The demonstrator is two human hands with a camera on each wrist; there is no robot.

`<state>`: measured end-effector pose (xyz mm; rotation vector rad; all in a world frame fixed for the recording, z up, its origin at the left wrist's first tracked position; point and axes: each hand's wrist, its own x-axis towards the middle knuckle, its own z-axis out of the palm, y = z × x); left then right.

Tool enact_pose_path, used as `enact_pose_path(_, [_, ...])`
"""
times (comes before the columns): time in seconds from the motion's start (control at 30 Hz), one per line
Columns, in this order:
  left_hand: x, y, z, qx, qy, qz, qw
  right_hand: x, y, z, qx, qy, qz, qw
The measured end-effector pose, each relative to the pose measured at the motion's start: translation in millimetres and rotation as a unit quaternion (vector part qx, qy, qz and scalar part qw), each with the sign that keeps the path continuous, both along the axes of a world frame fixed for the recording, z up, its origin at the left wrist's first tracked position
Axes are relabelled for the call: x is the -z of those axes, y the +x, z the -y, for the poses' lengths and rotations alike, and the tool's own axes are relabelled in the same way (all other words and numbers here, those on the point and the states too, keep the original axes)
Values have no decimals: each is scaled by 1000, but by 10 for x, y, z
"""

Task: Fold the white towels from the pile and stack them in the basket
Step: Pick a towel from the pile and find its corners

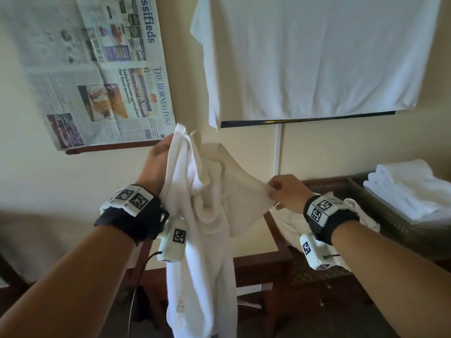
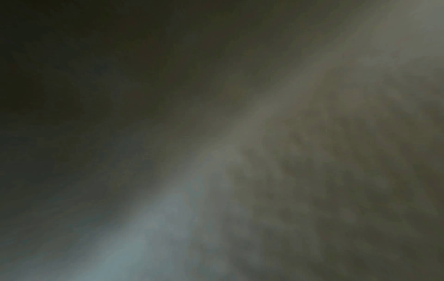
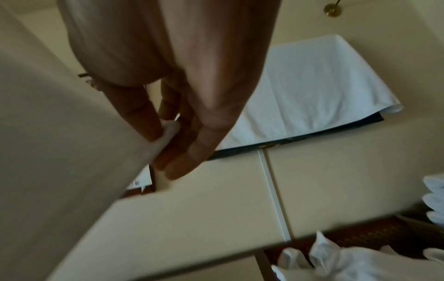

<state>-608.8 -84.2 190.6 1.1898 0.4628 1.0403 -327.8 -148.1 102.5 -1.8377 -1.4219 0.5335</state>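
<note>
**Towel up in the air, edge not found yet**

Both my arms reach out in front of me. My left hand [image 1: 158, 157] is curled around the top of the white towel [image 1: 202, 215] and holds it up high, so most of it hangs down in a long bunch. My right hand [image 1: 283, 191] pinches a thin bit of its edge between thumb and fingers [image 3: 153, 121] and pulls it to the side.

To do this well, I think I should slide both hands along to two corners and pull the cloth flat before I fold.

Folded towels [image 1: 405, 189] sit in the basket [image 1: 380, 211] on my right, and the pile [image 1: 292, 223] lies under my right wrist.

My left wrist view is just a dark blur, and I cannot see the towel's bottom end
</note>
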Motion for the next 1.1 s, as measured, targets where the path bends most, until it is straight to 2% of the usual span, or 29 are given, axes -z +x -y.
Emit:
enact_pose_path(0.1, [-143, -240, -11, 32, 80, -49, 995, -418, -129, -77, 77, 120, -38, 989])
enact_pose_path(0.2, [-295, -539, -127, 37, 180, -95, 978, -979, -334, -74, 54, 229, -130, 963])
enact_pose_path(0.27, [-412, -718, -272, 15, 239, -100, 966, -1327, -555, -31, 13, 278, -88, 956])
enact_pose_path(0.37, [-629, -881, -384, 0, 254, -51, 966, -1773, -970, 35, -45, 353, 24, 934])
enact_pose_path(0.47, [-787, -947, -469, 12, 263, -10, 965, -2079, -1341, 53, -100, 416, 45, 902])
enact_pose_path(0.7, [-1077, -866, -513, 25, 268, 67, 961, -2459, -1756, -37, -216, 412, -95, 880])
enact_pose_path(0.77, [-1146, -798, -510, 28, 267, 89, 959, -2549, -1820, -80, -242, 415, -85, 873])
enact_pose_path(0.93, [-1283, -643, -535, 74, 281, 99, 952, -2757, -1857, -120, -276, 405, -1, 872])
enact_pose_path(1.1, [-1341, -451, -469, 108, 281, 83, 950, -2782, -1719, -147, -281, 390, 8, 877])
